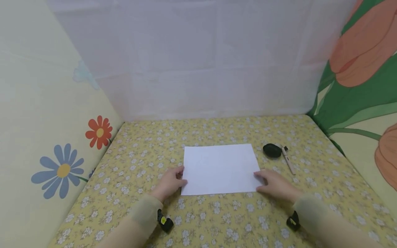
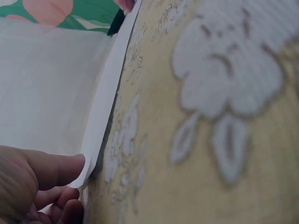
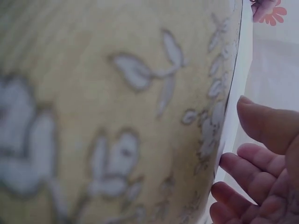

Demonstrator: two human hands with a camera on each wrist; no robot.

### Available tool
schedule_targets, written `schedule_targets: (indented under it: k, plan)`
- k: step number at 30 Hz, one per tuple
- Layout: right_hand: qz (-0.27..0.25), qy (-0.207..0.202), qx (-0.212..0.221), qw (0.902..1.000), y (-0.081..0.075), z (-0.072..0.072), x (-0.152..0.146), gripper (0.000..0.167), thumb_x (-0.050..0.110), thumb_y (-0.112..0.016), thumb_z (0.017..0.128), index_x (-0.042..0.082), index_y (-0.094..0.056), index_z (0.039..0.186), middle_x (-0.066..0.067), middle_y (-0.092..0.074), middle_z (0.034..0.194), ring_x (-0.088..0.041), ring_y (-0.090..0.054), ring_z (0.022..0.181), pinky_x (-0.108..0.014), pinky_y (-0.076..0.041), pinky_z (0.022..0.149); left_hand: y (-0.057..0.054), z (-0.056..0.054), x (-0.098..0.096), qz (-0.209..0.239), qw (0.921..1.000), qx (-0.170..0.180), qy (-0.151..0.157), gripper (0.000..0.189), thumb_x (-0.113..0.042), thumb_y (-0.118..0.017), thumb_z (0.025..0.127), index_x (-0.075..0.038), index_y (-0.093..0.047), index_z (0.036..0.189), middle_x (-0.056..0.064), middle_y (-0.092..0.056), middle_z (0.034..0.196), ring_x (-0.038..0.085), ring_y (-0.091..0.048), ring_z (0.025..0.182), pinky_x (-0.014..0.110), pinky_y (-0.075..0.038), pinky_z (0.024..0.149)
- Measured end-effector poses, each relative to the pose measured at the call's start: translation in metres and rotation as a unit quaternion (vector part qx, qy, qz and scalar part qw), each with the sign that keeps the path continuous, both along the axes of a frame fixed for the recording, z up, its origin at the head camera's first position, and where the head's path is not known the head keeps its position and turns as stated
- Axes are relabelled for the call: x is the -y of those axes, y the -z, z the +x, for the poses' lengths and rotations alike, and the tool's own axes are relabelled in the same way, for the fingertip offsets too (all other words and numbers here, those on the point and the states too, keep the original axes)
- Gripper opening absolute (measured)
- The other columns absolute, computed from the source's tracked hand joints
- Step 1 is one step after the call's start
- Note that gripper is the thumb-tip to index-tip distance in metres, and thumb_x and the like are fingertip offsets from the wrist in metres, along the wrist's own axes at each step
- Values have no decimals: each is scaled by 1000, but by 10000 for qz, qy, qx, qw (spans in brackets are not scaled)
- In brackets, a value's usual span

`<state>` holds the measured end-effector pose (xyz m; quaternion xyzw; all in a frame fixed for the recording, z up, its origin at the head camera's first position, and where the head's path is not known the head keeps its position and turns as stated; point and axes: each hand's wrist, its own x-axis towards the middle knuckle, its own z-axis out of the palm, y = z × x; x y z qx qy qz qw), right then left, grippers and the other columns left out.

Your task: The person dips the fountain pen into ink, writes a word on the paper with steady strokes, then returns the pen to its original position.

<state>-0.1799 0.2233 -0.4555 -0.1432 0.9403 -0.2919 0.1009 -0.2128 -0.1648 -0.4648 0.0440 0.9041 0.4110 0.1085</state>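
A blank white sheet of paper [image 1: 218,170] lies on the flowered cloth between the two hands. At its left edge the left hand [image 1: 170,182] pinches it: in the left wrist view the thumb [image 2: 63,170] lies over the paper and the other fingers are curled at its underside. Along the right edge, the right hand [image 1: 276,183] touches the paper with its fingertips. The right wrist view shows its thumb [image 3: 264,119] spread apart from the fingers [image 3: 245,175], which are relaxed against the edge.
Right of the paper lie a black oval case [image 1: 272,150] and a light-coloured pen [image 1: 288,160], close together. The yellow flowered tablecloth [image 1: 217,220] covers the table. A white sheet hangs behind [image 1: 201,62], with flower-printed cloths at both sides.
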Motion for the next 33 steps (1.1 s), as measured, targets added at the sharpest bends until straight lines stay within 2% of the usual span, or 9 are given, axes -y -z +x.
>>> schedule_targets:
  k: [2, 4, 7, 9, 11, 18, 21, 25, 33]
  plan:
    - [21, 8, 16, 10000, -1, 2, 0, 57, 19, -75, 82, -2, -54, 132, -24, -51, 135, -43, -46, 125, -58, -34, 104, 1, 0, 0, -32, 9999, -91, 82, 54, -9, -71, 86, -1, -53, 136, 12, -58, 118, 25, -52, 106, 45, -46, 91]
    - [43, 30, 51, 10000, -2, 4, -1, 58, 20, -75, 82, -1, -54, 132, -24, -51, 135, -43, -46, 125, -59, -33, 104, 2, 0, 0, -133, 9995, -221, 204, 40, -9, -71, 86, -4, -61, 124, 10, -59, 107, 24, -51, 98, 42, -47, 83]
    - [98, 45, 111, 9999, -3, 6, -1, 59, 22, -74, 82, 0, -54, 133, -23, -51, 136, -43, -45, 125, -59, -33, 104, 5, -1, 1, -356, 9981, -394, 317, 33, -10, -72, 85, -5, -63, 116, 7, -57, 99, 23, -49, 92, 40, -46, 79]
    - [114, 20, 115, 9999, -2, 6, -1, 59, 23, -75, 82, 0, -54, 133, -22, -52, 136, -42, -46, 125, -59, -34, 104, 7, -1, 2, -479, 9971, -477, 352, 30, -10, -72, 84, -5, -63, 113, 6, -56, 97, 22, -48, 91, 40, -45, 78]
    - [121, -11, 114, 9999, -2, 7, -1, 58, 23, -75, 82, 1, -55, 133, -21, -52, 135, -41, -47, 125, -58, -34, 104, 7, 0, 2, -559, 9964, -516, 364, 35, -10, -73, 84, -5, -62, 117, 7, -57, 101, 23, -49, 93, 41, -46, 81]
    - [114, -65, 190, 9997, 0, 10, -1, 60, 25, -75, 83, 0, -54, 134, -21, -52, 136, -41, -47, 125, -58, -35, 104, 6, 2, 2, -746, 9951, -495, 431, 17, -12, -71, 87, -9, -57, 95, 8, -51, 95, 24, -46, 89, 38, -40, 71]
    - [115, -65, 248, 9996, -1, 11, -1, 62, 26, -74, 83, -1, -53, 134, -23, -51, 136, -42, -46, 125, -58, -35, 104, 5, 2, 0, -812, 9950, -423, 401, 22, -14, -70, 88, -7, -61, 107, 11, -53, 105, 26, -49, 97, 41, -44, 77]
    - [72, -36, 345, 9994, -2, 11, -1, 62, 26, -74, 84, -1, -52, 135, -24, -50, 137, -43, -46, 126, -58, -34, 104, 4, 2, -2, -813, 9959, -280, 262, 46, -16, -69, 90, -6, -56, 133, 15, -52, 125, 30, -50, 115, 47, -45, 94]
    - [23, 13, 336, 9994, -1, 10, -2, 63, 27, -75, 83, -1, -52, 135, -22, -51, 137, -43, -46, 125, -57, -36, 103, 4, -1, -3, -765, 9967, -216, 163, 53, -17, -66, 91, -4, -49, 140, 15, -52, 126, 28, -49, 115, 46, -44, 95]
